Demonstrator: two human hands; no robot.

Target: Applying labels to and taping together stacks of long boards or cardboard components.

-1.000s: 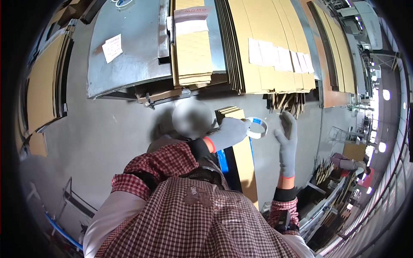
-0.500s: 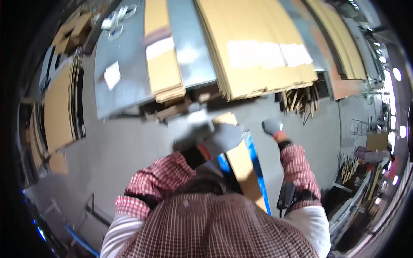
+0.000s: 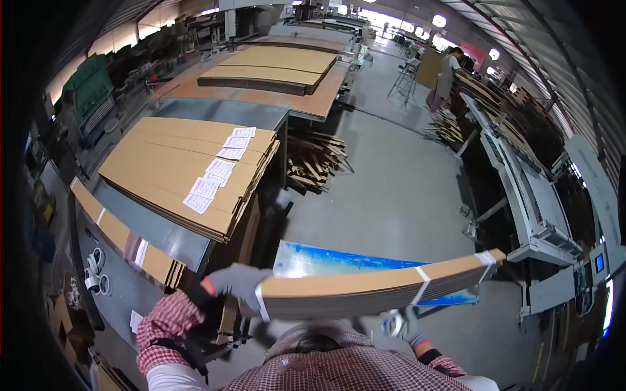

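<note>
Cardboard bundle (image 3: 352, 285): end clasped in left grip (image 3: 240, 284) | tape roll (image 3: 392, 323): against right grip (image 3: 411, 330), finger closure blurred, cannot tell

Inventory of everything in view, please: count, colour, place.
cardboard bundle: 1, brown, in front of body
tape roll: 1, whitish, blurred, on bundle's near side
board: 1, blue and white, partly behind bundle
near table: 1, grey, left
cardboard stack: 1, brown, on near table
narrow stack: 1, brown, left of it
tape rolls: several, white, near table
scrap strips: many, brown, beside near table
far table: 1, orange, carrying cardboard
machine: 1, grey, right
stool: 1, grey, far aisle
coworker: 1, greyish clothes, beyond machine
left grip: 1, grey, bundle's left end
right grip: 1, grey, at tape roll
</note>
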